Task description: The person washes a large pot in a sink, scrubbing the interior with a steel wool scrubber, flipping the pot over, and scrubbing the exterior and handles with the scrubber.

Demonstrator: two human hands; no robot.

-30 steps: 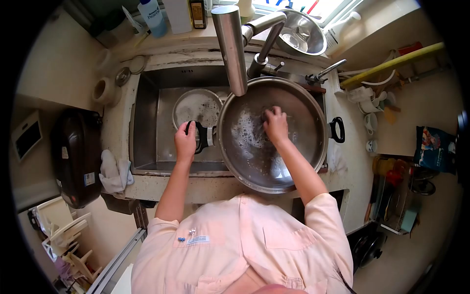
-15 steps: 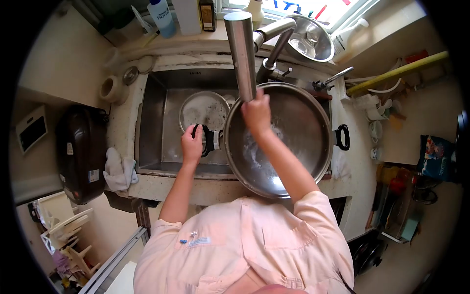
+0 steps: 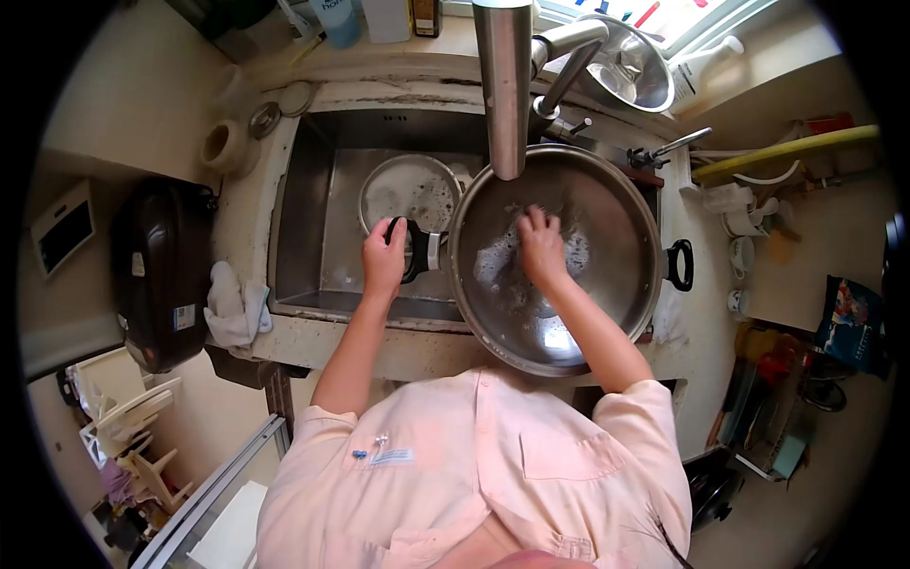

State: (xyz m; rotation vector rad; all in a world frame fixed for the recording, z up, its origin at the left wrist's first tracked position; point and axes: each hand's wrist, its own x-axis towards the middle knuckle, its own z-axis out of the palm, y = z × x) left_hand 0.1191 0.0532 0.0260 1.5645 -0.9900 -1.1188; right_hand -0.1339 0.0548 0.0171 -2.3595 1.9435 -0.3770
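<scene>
A large steel pan [image 3: 616, 256] rests over the right part of the sink [image 3: 308, 237], with soapy water and suds on its inner surface. My left hand [image 3: 384, 258] is wrapped round its black left handle [image 3: 417, 250]. Inside the pan, my right hand [image 3: 542, 248] has its fingers down against the bottom, among the suds; whatever lies under the fingers is too small to make out. The steel faucet [image 3: 504, 95] hangs over the pan's upper left rim. A round steel lid or dish [image 3: 409, 185] lies in the sink to the left of the pan.
A steel bowl [image 3: 654, 81] stands behind the faucet by the window. White cloths [image 3: 232, 308] lie on the counter left of the sink, near a dark appliance [image 3: 161, 270]. Cups [image 3: 742, 256] stand at the right. Bottles [image 3: 336, 21] line the back ledge.
My right hand went up to the faucet's end and is now back down at the pan's bottom. My left hand has stayed on the handle. The whole view has shifted slightly.
</scene>
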